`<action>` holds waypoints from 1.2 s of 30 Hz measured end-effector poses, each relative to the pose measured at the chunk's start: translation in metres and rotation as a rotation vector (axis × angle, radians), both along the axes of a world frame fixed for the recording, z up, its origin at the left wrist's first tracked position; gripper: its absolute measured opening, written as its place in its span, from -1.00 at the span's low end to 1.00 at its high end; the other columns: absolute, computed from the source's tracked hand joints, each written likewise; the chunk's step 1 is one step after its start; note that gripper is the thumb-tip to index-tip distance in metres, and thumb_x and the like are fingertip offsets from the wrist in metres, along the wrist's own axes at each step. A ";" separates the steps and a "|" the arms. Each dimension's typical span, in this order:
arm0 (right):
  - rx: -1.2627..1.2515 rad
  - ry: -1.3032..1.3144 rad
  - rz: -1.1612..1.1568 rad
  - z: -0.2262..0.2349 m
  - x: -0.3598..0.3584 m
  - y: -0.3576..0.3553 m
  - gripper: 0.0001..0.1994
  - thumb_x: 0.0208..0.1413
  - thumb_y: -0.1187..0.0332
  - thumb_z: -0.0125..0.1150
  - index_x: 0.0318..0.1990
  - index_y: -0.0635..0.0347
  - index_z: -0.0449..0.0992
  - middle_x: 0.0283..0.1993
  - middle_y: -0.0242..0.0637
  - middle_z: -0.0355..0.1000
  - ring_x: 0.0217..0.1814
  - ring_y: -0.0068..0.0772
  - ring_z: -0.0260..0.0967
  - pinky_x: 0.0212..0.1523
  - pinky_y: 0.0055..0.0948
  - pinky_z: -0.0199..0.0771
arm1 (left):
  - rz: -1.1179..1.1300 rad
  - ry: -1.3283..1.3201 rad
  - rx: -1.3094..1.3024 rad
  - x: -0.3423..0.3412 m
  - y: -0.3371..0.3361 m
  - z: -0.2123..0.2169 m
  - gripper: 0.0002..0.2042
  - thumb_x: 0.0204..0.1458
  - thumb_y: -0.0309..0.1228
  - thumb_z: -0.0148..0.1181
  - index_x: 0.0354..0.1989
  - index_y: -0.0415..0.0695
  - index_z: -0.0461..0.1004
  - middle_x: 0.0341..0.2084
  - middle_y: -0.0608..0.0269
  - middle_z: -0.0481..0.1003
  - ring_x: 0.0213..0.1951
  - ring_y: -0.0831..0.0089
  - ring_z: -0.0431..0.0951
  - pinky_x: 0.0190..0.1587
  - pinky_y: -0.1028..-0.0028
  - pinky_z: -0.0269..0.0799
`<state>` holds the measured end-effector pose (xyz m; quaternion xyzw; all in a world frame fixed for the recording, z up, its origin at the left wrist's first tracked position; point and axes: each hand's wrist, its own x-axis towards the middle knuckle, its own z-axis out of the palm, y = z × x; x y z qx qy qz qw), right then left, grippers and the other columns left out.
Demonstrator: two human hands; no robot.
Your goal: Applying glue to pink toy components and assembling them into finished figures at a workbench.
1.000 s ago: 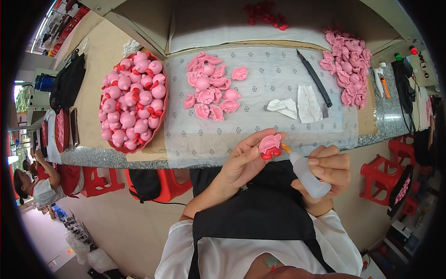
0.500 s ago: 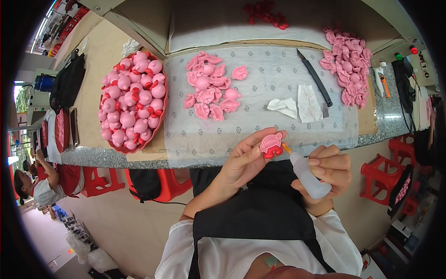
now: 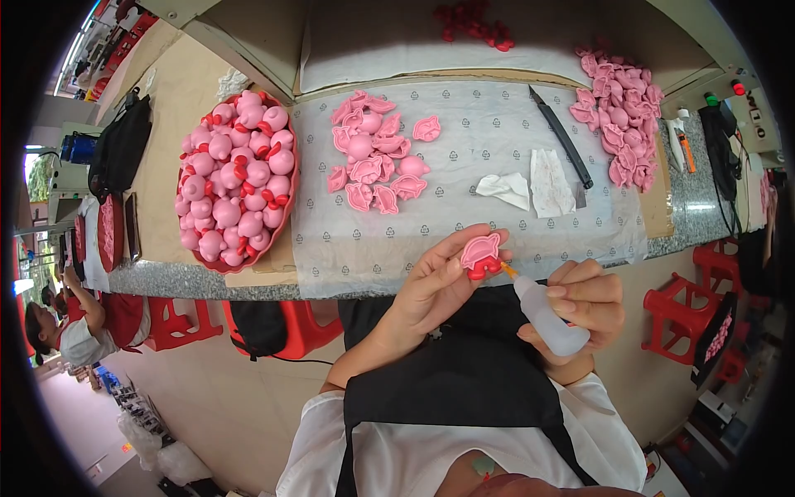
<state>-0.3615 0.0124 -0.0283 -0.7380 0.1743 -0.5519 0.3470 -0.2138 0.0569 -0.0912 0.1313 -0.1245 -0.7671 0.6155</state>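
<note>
Between the fingers and thumb of my left hand (image 3: 439,277) is a hollow pink toy part (image 3: 480,251), its open side showing, with a glossy red piece (image 3: 484,269) along its lower edge. My right hand (image 3: 584,306) is closed around a translucent white squeeze bottle (image 3: 548,319). The bottle tilts up to the left, and its thin amber nozzle tip comes close to the red piece; whether they touch I cannot tell. Both hands are just off the table's front edge. Beyond them lies a loose group of similar pink parts (image 3: 368,157) on printed white sheeting (image 3: 464,219).
At left a red scalloped basket (image 3: 290,217) is heaped with round pink-and-red pieces. A black-handled knife (image 3: 561,137) and crumpled white paper (image 3: 505,190) lie right of centre. More pink parts (image 3: 617,116) are piled far right. Red pieces (image 3: 476,25) lie under the shelf. Red stools (image 3: 675,319) flank me; another person (image 3: 83,323) sits at left.
The pink part in my left hand has tilted slightly and moved up a little. The bottle's nozzle has shifted slightly down, near the red piece's right end. Both grips stay the same.
</note>
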 end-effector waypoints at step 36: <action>-0.002 -0.142 -0.016 -0.001 0.003 -0.001 -0.57 -0.37 0.30 0.38 -0.38 0.16 0.22 -0.44 -0.30 0.17 -0.58 -0.55 0.06 -0.66 -0.64 0.10 | -0.016 0.100 -0.026 0.001 -0.001 -0.003 -0.51 -0.05 -0.28 0.01 0.05 -0.19 0.10 0.02 0.04 0.16 0.02 0.22 0.20 0.08 0.34 0.03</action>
